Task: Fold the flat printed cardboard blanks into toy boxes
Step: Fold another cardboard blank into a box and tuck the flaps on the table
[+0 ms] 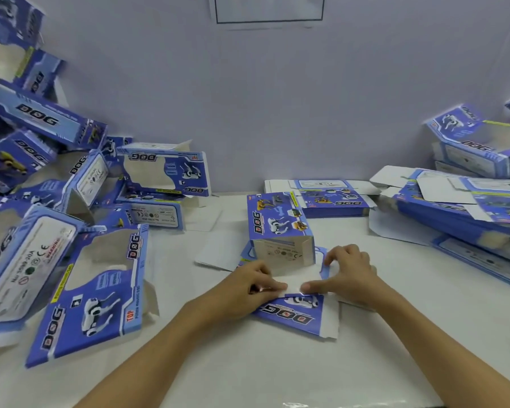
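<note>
Head view: half-formed box [280, 231] stands mid-table [248, 363], well in from the near edge.
Left hand [248, 285]: fingers pinching the white flap [295, 282].
Right hand [348, 275]: pressing the same flap, fingertips bent.
Technique: crease along the score, square the flap, then tuck.
Flat blanks [333, 198]: stacked at the table's far right.

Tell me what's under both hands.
A white flap of the half-folded box lies under the left hand and right hand; their palms hide the rest.
</note>
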